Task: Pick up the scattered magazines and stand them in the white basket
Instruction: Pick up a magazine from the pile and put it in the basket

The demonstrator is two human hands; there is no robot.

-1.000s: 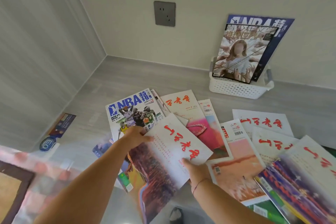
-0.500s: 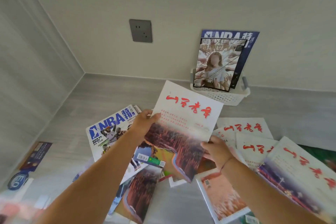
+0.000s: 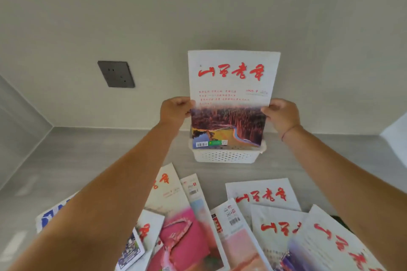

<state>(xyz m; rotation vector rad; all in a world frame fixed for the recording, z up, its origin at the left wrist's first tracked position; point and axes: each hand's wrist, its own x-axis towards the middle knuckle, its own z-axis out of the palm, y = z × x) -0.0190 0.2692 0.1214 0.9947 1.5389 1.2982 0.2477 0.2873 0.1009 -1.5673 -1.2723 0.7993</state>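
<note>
A white magazine with red calligraphy and a red forest photo [image 3: 231, 99] stands upright, its lower edge down inside the white basket [image 3: 224, 156] against the back wall. My left hand [image 3: 175, 110] grips its left edge and my right hand [image 3: 280, 114] grips its right edge. This magazine hides whatever else stands in the basket. Several more magazines lie scattered flat on the grey surface in front: a pink-covered one [image 3: 182, 233], white ones with red titles [image 3: 262, 196], and a blue-and-white one [image 3: 49, 215] partly under my left forearm.
A dark wall socket [image 3: 116, 74] sits left of the basket. Walls close in behind and on the left. Bare grey surface [image 3: 88, 160] lies left of the basket and between it and the scattered pile.
Both hands lifted the red-forest magazine off the pile, turned it upright and carried it back to the basket, where its lower edge now sits. The view tilted upward.
</note>
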